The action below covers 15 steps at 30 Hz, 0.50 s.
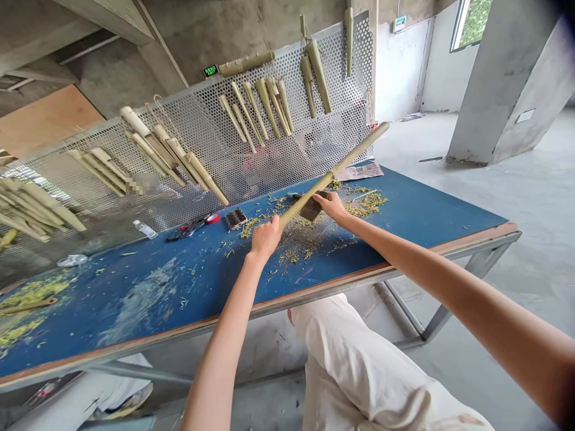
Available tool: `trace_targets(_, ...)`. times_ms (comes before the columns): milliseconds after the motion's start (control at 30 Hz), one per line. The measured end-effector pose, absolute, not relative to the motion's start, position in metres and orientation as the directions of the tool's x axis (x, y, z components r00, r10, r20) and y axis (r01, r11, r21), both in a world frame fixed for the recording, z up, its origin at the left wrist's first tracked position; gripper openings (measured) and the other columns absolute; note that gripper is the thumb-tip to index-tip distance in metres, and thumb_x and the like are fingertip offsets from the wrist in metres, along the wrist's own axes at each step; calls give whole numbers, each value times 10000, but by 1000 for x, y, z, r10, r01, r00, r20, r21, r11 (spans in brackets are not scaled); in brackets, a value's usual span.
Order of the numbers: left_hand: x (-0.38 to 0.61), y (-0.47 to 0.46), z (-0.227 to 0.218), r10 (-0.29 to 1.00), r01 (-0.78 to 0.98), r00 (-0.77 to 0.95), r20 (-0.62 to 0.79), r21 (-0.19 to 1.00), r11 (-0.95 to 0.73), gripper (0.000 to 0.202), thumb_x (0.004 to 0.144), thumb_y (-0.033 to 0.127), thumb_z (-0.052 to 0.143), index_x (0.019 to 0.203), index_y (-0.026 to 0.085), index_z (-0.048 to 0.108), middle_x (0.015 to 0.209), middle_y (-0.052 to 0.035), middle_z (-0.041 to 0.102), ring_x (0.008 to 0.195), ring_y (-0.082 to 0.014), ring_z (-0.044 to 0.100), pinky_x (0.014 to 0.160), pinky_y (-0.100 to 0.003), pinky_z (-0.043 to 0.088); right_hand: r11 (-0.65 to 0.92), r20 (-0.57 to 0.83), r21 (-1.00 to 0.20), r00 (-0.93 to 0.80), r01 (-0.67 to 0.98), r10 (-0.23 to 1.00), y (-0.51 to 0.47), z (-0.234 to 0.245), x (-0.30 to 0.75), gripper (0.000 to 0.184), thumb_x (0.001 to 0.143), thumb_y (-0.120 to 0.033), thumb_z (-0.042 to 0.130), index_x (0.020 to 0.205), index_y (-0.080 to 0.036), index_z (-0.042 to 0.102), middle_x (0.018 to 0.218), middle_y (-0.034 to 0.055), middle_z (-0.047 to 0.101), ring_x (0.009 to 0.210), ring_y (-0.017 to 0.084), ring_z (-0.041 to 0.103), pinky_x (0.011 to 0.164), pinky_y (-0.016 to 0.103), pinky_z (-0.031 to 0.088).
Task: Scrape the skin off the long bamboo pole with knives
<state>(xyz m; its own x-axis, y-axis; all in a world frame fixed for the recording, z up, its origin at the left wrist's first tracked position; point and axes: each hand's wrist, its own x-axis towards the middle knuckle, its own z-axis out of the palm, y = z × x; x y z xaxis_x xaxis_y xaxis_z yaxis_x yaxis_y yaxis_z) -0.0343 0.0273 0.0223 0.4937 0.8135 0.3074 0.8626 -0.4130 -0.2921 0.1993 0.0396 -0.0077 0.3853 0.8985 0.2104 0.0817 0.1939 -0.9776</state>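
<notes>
Shavings [42,288] lie in one patch at the left of the blue surface [449,209], around one bamboo piece [31,306]; then one bottle [144,229], one red roll [212,219]. The left hand [266,237] has its grip closed round the lower end of one bamboo pole [350,158], slanting above the surface; the right hand [333,206] grips one dark block [309,209] by the pole, contact unclear.
</notes>
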Motion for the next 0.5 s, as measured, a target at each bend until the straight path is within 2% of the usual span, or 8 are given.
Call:
trace_targets(133, -27, 26, 22, 803, 872, 487, 345, -252, -421, 366, 1039, 385, 466, 1233, 109, 607, 982, -190, 774, 853, -278, 757, 680, -325, 501, 276, 218, -959, 461, -61, 860, 41, 4, 208, 208, 904, -387, 572, 867, -188, 622, 910, 74, 674, 986, 220, 620, 830, 328, 528)
trace_targets(233, -26, 23, 24, 795, 865, 497, 347, -267, -424, 362, 1043, 373, 451, 1230, 107, 608, 970, -189, 773, 857, -279, 756, 677, -327, 502, 289, 219, -955, 486, -72, 846, 37, 8, 213, 222, 924, -397, 550, 900, -188, 622, 936, 88, 678, 990, 225, 623, 806, 327, 531)
trace_targets(400, -31, 20, 26, 810, 862, 495, 315, -291, -414, 348, 1043, 336, 441, 1240, 94, 595, 984, -195, 772, 880, -296, 758, 686, -335, 510, 246, 245, -968, 415, 51, 877, 34, 1, 208, 234, 900, -384, 595, 769, -190, 588, 830, 72, 635, 899, 221, 616, 790, 349, 513)
trace_targets(500, -32, 21, 25, 819, 865, 488, 301, -292, -408, 347, 1041, 335, 446, 1255, 100, 583, 988, -180, 775, 878, -293, 758, 695, -335, 517, 200, 220, -975, 356, 93, 908, 34, -2, 203, 303, 875, -387, 646, 666, -202, 528, 731, 47, 574, 816, 211, 594, 774, 367, 507)
